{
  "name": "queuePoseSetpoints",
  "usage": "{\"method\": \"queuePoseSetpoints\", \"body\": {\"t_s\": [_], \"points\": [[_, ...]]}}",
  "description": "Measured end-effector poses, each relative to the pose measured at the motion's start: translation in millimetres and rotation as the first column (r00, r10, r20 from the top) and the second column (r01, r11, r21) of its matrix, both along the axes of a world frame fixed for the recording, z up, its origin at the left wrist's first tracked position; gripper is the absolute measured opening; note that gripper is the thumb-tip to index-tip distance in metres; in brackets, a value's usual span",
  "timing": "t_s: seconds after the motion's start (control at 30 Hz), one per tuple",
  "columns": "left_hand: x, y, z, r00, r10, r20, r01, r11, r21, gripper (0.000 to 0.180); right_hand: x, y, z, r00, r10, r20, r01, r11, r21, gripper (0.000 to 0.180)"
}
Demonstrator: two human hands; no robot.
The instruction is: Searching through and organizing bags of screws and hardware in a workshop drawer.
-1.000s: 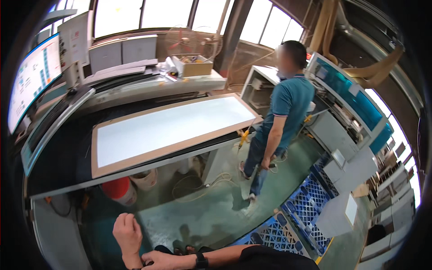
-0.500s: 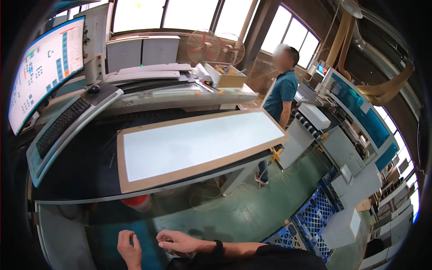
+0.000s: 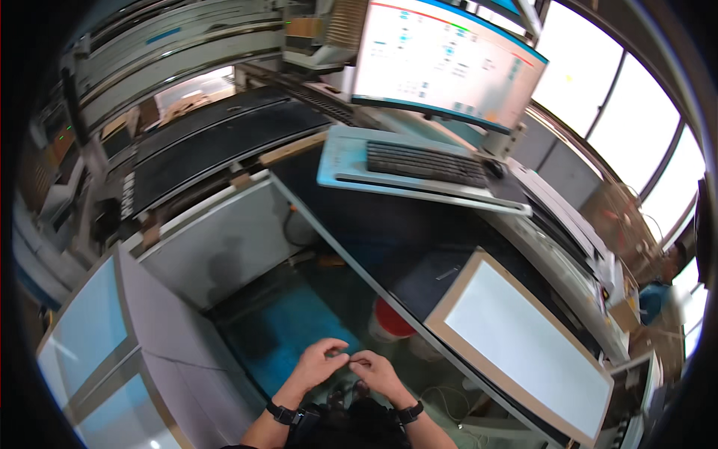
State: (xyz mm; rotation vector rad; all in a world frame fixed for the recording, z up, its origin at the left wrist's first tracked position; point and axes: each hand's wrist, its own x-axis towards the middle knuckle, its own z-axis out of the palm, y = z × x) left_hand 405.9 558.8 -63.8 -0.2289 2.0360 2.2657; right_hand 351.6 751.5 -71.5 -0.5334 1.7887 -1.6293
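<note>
My left hand (image 3: 320, 364) is raised in front of my body, palm inward, its fingers bent and the thumb held apart from them. Close beside it is my right hand (image 3: 378, 373), loosely curled, its fingertips almost meeting the left thumb. Nothing shows in either hand. A white panel with a brown border (image 3: 516, 337) lies on the dark-topped workbench (image 3: 366, 224), to the right of my hands.
A keyboard (image 3: 426, 162) and mouse (image 3: 493, 169) rest on a shelf below a large monitor (image 3: 449, 63). Stacked panels (image 3: 90, 314) stand at the left. Beneath the bench sits a red-and-white bucket (image 3: 392, 320). A person in teal (image 3: 654, 299) is at the far right.
My view has swung left, so the monitor and bench appear further right and the stacked panels have come into sight. My hands have come closer together.
</note>
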Motion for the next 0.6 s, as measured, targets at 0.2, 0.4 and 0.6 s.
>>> {"method": "queuePoseSetpoints", "body": {"t_s": [0.2, 0.4, 0.6], "points": [[37, -92, 0, 0.9, 0.426, -0.094, -0.415, 0.771, -0.482, 0.03, -22, -24, -34, 0.971, 0.039, 0.237, -0.079, 0.984, 0.16, 0.024], [31, -129, -6, 0.781, 0.617, -0.099, -0.582, 0.659, -0.476, 0.026, -71, -76, -31, 0.942, 0.334, -0.013, -0.319, 0.91, 0.266, 0.03], [-4, -170, 89, 0.777, 0.503, -0.378, -0.628, 0.589, -0.509, 0.029, -113, -135, 10, 0.865, 0.475, -0.16, -0.416, 0.858, 0.3, 0.034]]}}
